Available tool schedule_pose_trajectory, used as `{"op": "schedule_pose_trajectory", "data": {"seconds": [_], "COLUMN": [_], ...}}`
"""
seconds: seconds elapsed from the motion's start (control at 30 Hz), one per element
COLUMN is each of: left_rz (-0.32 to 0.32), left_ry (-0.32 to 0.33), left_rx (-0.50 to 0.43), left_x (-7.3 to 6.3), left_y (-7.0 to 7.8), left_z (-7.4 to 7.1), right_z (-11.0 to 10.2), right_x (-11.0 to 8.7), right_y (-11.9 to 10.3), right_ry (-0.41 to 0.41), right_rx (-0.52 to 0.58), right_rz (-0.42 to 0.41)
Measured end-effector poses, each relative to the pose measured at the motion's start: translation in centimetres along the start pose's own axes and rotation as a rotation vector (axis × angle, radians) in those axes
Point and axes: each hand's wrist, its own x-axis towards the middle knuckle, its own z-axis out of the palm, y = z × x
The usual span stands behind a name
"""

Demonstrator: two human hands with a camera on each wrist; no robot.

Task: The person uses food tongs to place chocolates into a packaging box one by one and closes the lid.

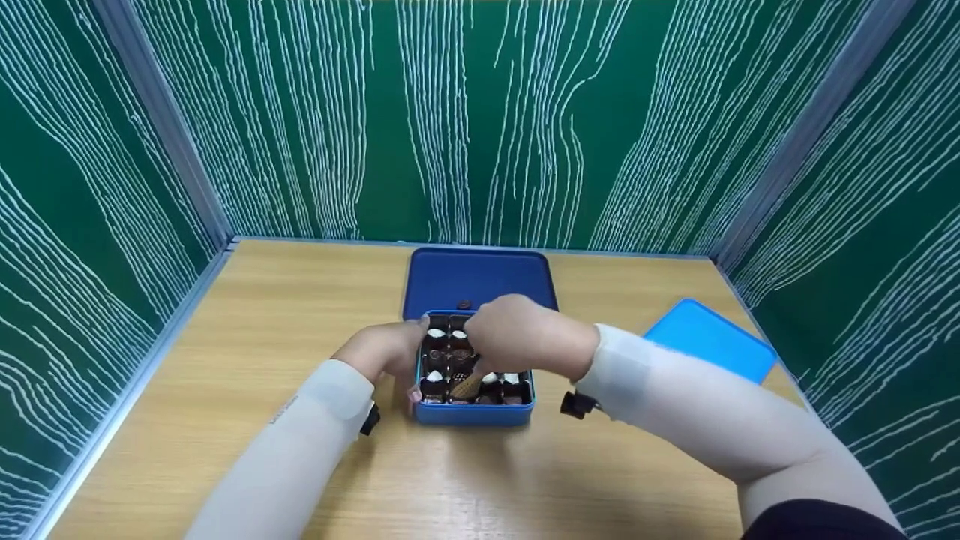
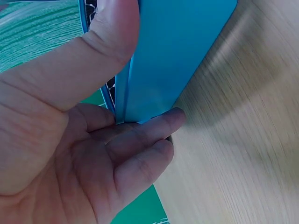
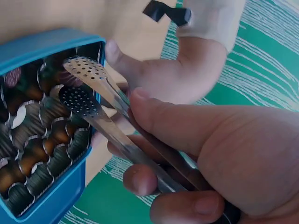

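A blue box on the table holds chocolates in a divided dark tray, several with white tops. My left hand grips the box's left side, thumb and fingers spread along it; in the left wrist view its fingertips bend against the blue wall. From the right, my right hand reaches over the box. It holds metal tongs with perforated spoon-shaped ends, thumb on one arm and fingers on the other. The tong ends dip into a compartment by the rim, their tips apart; whether a chocolate lies between them is unclear.
Behind the box lies a dark blue lid or tray, with a small round brown piece near its front edge. A bright blue flat panel lies at the table's right. Green white-streaked walls enclose the back and sides.
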Motion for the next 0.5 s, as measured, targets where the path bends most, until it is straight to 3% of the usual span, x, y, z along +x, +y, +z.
{"op": "schedule_pose_trajectory", "data": {"seconds": [0.27,0.5], "left_rz": [0.001,0.012], "left_ry": [0.006,0.007], "left_rx": [-0.011,0.023], "left_x": [-0.2,-0.1], "left_y": [0.1,-0.2], "left_z": [0.0,0.1], "right_z": [0.6,1.6], "right_x": [1.3,2.5], "right_y": [-1.5,-3.6], "right_ry": [-0.029,-0.007], "right_rx": [-0.094,-0.296], "right_rz": [-0.009,-0.03]}}
